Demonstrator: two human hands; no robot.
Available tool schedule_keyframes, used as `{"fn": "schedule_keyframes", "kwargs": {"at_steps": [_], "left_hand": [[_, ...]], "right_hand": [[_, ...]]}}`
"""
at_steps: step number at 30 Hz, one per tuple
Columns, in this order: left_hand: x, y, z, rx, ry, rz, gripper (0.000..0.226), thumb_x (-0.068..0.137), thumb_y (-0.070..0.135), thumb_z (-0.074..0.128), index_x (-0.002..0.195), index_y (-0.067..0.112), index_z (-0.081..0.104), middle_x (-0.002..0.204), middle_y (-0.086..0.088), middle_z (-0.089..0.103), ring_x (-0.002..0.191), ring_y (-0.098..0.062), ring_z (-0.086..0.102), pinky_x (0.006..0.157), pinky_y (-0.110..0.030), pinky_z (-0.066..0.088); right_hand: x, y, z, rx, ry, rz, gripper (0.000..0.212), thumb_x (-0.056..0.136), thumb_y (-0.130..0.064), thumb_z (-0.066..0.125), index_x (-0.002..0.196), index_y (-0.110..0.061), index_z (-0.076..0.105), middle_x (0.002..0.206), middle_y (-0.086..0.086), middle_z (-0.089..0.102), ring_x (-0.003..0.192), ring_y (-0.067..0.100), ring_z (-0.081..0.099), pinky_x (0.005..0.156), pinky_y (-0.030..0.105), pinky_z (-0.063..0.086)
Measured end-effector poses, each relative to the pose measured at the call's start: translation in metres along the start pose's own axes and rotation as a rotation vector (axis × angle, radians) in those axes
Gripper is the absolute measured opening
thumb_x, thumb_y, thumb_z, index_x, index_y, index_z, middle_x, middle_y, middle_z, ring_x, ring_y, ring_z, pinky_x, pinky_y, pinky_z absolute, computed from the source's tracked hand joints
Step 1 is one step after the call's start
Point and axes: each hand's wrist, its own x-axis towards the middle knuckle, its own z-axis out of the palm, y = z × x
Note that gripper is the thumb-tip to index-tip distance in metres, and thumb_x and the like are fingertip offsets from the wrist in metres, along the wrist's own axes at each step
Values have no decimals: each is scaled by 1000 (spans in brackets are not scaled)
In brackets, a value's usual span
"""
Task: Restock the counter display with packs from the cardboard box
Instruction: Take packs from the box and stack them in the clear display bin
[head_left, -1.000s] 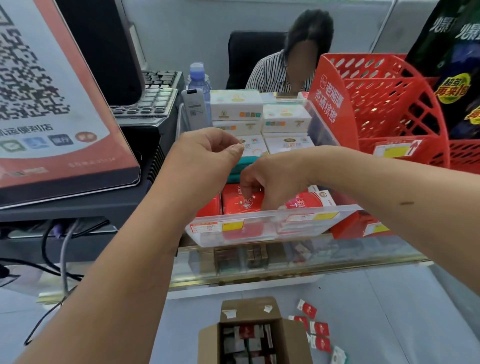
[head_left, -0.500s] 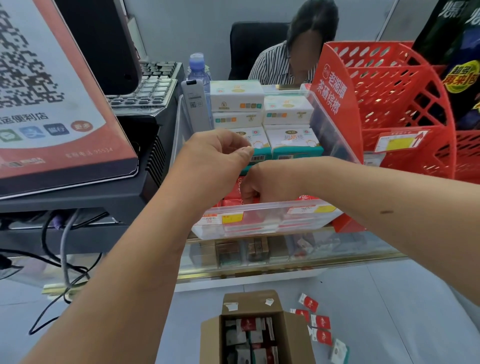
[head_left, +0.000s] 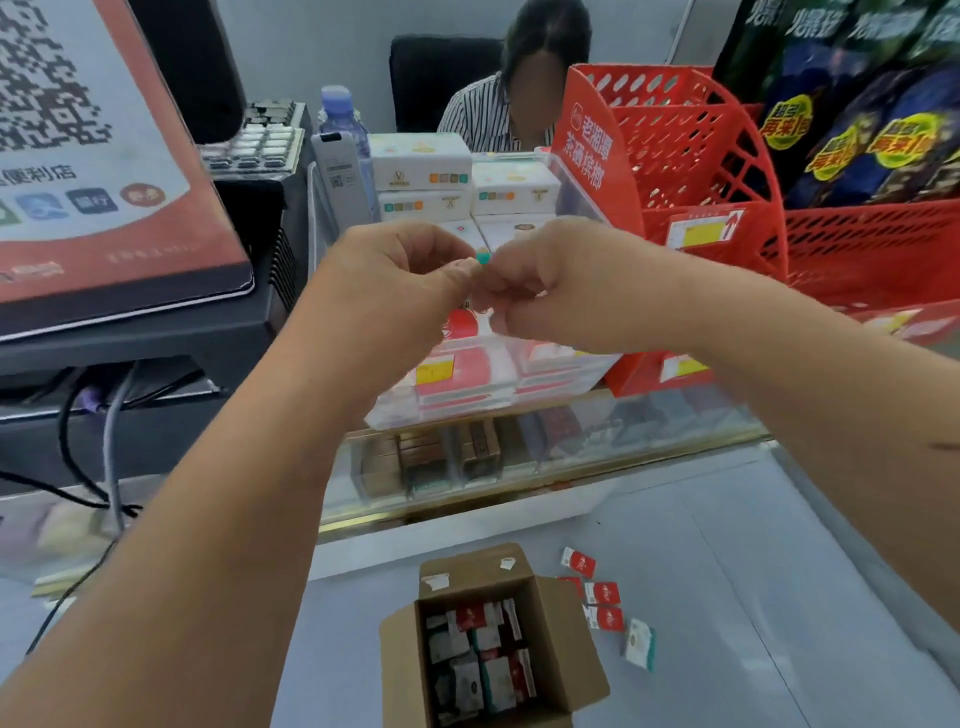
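Observation:
The open cardboard box (head_left: 474, 569) stands on the floor below the counter, with several red and white packs (head_left: 483, 660) inside. On the counter sits the clear display tray (head_left: 467, 397), holding red packs (head_left: 461, 326) in front and white-and-teal packs behind. My left hand (head_left: 395, 283) and my right hand (head_left: 550, 283) hover just above the tray with curled fingers, their fingertips meeting. Nothing shows in my left hand. My right hand's fingers curl down toward a red pack; I cannot tell whether they pinch it.
Loose red packs (head_left: 602, 592) and a white-and-teal one (head_left: 640, 644) lie on the floor right of the box. A red basket rack (head_left: 685, 135) stands right of the tray, a QR sign (head_left: 78, 156) and a keyboard (head_left: 260, 140) left. A person (head_left: 480, 111) sits behind the counter.
My right hand has lifted out of the tray's red packs and met my left hand above it. The view has tilted down, showing more of the box.

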Motion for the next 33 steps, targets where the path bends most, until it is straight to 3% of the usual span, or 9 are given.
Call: {"fn": "schedule_keyframes", "kwargs": {"at_steps": [2,4,8,11,17,22,27,30,33], "left_hand": [[-20,-3,-2,-18,-1,-19,12,92,22,65,85,26,73,81,4,74,84,-15,71,72,-40,62],[-41,-12,0,-4,-14,-51,9,92,24,65,89,27,73,87,6,72,88,-15,70,71,-35,62],[-84,-39,22,68,-43,-114,10,92,26,64,90,29,73,86,7,72,88,-16,69,77,-41,60],[-109,-71,51,93,-46,-214,9,92,27,64,89,31,72,85,7,72,89,-18,69,78,-45,59],[-145,-154,109,109,-75,-388,6,90,26,66,88,28,72,83,7,72,88,-19,69,83,-45,58],[-158,-232,135,121,-132,-484,9,89,26,67,95,30,72,86,12,70,87,-12,68,85,-41,57],[-159,-319,144,123,-187,-569,10,89,23,65,93,30,71,87,13,69,87,-10,66,86,-39,57],[-160,-375,150,121,-228,-604,10,88,20,65,86,28,69,87,6,68,89,-18,66,87,-43,56],[-162,-435,159,116,-253,-665,14,91,19,64,92,33,68,91,12,65,85,-12,63,81,-33,56]], "right_hand": [[-32,-7,1,88,41,18,20,91,-24,63,107,-31,71,94,-11,70,86,6,65,81,25,54],[-61,-11,11,167,41,15,18,91,-24,65,105,-33,71,92,-14,69,84,0,64,76,20,53],[-91,5,62,225,-5,45,14,90,-25,66,98,-36,69,82,-20,64,78,-5,60,68,10,44],[-106,26,111,226,-62,77,19,91,-23,66,108,-31,70,83,-25,60,82,-14,55,65,1,39],[-138,68,208,268,-234,188,22,96,-23,60,115,-31,68,83,-28,49,66,-22,49,52,-2,34],[-147,92,290,305,-311,266,20,94,-23,60,110,-32,69,88,-22,54,81,-1,55,67,13,41],[-136,106,376,309,-396,312,23,95,-19,59,114,-30,67,96,-20,59,91,2,56,70,11,41],[-124,115,439,269,-454,324,26,95,-18,56,117,-26,67,112,-10,66,103,11,60,90,31,50],[-111,131,518,276,-517,355,28,94,-16,59,120,-23,66,120,-5,66,105,12,60,94,32,50]]}}
